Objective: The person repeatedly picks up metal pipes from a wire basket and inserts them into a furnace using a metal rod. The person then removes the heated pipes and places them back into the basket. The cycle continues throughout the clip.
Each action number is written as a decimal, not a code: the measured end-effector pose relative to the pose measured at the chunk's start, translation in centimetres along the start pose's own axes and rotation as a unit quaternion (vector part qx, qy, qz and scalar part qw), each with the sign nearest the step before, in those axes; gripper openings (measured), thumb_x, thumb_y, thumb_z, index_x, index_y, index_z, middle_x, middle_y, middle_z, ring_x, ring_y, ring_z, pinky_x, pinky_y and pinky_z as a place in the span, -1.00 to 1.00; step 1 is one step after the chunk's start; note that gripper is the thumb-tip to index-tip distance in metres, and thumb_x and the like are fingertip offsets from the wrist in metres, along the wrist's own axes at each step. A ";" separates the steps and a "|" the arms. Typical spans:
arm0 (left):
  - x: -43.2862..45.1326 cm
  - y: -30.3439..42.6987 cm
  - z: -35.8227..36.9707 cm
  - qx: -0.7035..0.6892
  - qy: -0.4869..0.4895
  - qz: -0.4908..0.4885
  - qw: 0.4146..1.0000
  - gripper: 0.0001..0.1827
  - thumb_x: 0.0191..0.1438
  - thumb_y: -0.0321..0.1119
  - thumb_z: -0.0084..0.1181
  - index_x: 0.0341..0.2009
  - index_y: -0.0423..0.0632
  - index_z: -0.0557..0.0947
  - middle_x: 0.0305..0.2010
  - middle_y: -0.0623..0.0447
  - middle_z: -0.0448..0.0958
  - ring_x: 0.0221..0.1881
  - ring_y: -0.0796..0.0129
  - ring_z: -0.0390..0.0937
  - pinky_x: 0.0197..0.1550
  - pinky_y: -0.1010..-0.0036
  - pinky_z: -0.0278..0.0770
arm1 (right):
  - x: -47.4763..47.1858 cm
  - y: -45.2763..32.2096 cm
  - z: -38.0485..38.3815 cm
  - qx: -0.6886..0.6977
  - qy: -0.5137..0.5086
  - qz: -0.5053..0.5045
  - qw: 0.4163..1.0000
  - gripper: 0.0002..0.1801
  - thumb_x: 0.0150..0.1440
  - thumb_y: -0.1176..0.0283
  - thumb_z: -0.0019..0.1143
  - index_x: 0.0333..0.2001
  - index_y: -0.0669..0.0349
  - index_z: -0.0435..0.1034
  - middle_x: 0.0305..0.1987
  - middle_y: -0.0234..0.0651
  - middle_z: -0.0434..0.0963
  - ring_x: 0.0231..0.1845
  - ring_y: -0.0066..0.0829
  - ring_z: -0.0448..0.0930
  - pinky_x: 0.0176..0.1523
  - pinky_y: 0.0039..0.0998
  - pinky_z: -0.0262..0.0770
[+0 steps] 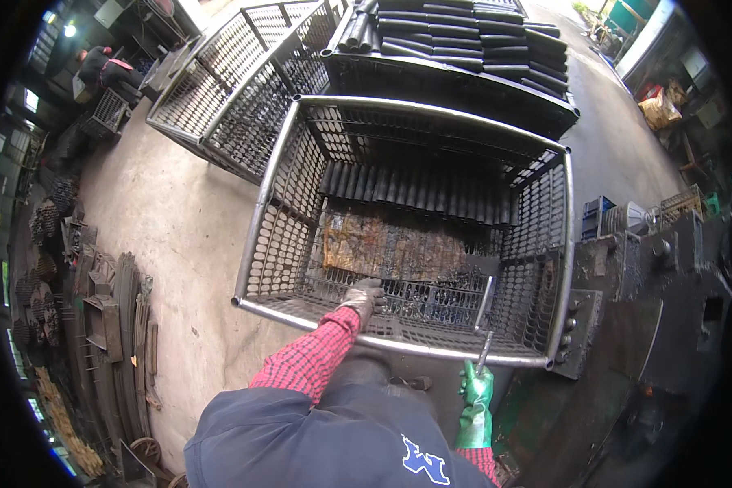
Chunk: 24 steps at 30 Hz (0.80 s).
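Observation:
My left hand [365,297], in a dark, soiled glove, reaches over the near rim of a large metal mesh crate [262,201]. Its fingers are at the near edge of a stained, brownish sheet [390,244] on the crate floor; whether they grip anything cannot be told. My right hand [477,387], in a green rubber glove, is closed around a metal rod [484,352] just outside the near rim. A thin, bright bar [485,303] stands out inside the crate beyond it. Behind the sheet lies a row of dark metal tubes [415,190], side by side.
An open mesh crate [201,137] stands at the back left. Behind the near crate, a bin [439,73] carries stacked dark tubes [457,36]. Grimy machinery [616,305] is at the right. Metal bars [125,305] lie at the left; a person [107,70] bends over farther back.

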State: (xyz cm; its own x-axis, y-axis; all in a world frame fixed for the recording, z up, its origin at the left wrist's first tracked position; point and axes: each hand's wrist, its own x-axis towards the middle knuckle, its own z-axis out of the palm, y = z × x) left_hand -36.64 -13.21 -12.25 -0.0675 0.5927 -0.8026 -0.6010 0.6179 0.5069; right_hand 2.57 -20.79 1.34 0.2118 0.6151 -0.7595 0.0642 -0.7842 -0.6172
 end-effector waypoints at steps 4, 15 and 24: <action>4.2 3.5 4.1 0.012 0.010 -0.049 0.999 -0.49 0.24 -0.53 0.17 0.30 -0.17 0.50 -0.28 0.06 0.58 -0.41 0.39 0.50 -0.45 0.43 0.48 | 3.2 -2.2 4.7 0.003 -0.009 0.041 0.999 -0.66 0.31 0.22 0.33 -0.35 0.22 0.43 -0.62 -0.41 0.45 -0.76 -0.64 0.33 -0.71 -0.51 0.28; 24.6 10.1 3.8 -0.139 0.078 -0.042 0.986 -0.32 0.38 0.18 0.00 0.34 -0.07 0.38 0.20 -0.18 0.49 0.12 -0.02 0.50 0.11 0.04 0.56 | 7.3 -6.4 6.6 -0.026 -0.003 0.212 0.977 -0.61 0.30 0.15 0.32 -0.44 0.22 0.49 -0.76 -0.49 0.32 -0.83 -0.58 0.30 -0.73 -0.45 0.28; 43.0 13.7 5.2 -0.374 0.097 -0.010 0.922 0.04 0.28 0.56 -0.27 0.62 0.29 -0.21 0.71 -0.02 -0.20 0.69 -0.13 -0.29 0.56 -0.31 -0.25 | 6.6 -6.4 8.1 -0.031 0.091 0.285 0.954 -0.78 0.39 0.28 0.17 -0.36 -0.05 0.43 -0.67 -0.55 0.36 -0.82 -0.60 0.26 -0.75 -0.49 0.04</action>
State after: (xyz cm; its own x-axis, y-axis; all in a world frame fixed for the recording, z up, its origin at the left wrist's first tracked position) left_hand -43.64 23.36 -38.18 -0.1475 0.4363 -0.8877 -0.9803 0.0549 0.1898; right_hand -4.37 -11.08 -1.36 0.3949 0.0670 -0.9163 -0.0563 -0.9937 -0.0969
